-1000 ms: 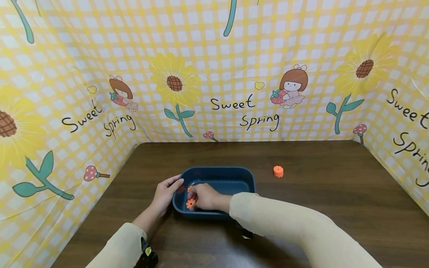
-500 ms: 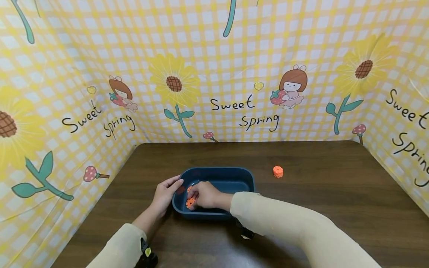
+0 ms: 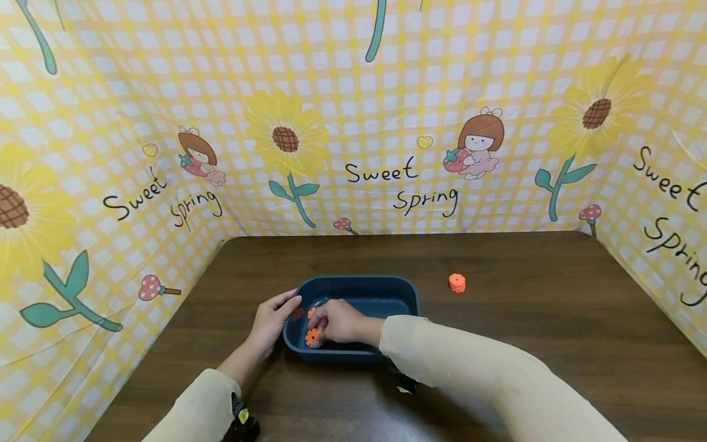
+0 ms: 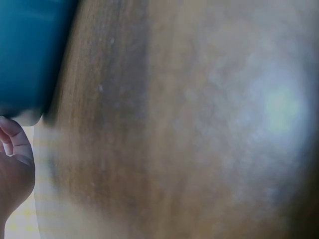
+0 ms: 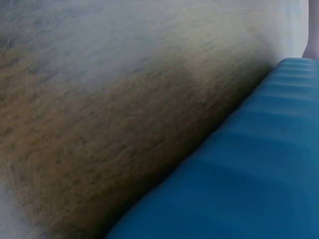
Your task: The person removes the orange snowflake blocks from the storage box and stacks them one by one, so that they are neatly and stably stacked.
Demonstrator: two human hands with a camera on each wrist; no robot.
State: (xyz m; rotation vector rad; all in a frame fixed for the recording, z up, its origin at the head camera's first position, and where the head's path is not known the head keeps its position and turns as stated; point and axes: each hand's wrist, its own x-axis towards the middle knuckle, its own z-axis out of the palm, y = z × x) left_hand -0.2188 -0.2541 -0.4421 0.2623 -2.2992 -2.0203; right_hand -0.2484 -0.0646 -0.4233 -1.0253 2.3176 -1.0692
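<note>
A dark blue rectangular box (image 3: 381,303) stands on the table in the head view. My left hand (image 3: 272,323) grips its left end, the thumb over the rim and the fingers along the outside. My right hand (image 3: 339,322) reaches over the near wall into the box's left part. Its curled fingers and thumb hold an orange notched disc (image 3: 312,337). Part of another orange piece (image 3: 312,312) shows just beyond those fingers; the hand hides the rest. In the left wrist view the left hand (image 4: 16,169) appears beside the blurred box (image 4: 27,55). Only the box's outer wall (image 5: 259,169) fills the right wrist view's corner.
A short stack of orange notched discs (image 3: 457,283) sits on the brown wooden table (image 3: 530,294), to the right of the box. Yellow checked cloth (image 3: 381,116) walls in the table at the back and both sides.
Both hands and the box keep their places. The orange disc at my right fingertips has shifted only slightly.
</note>
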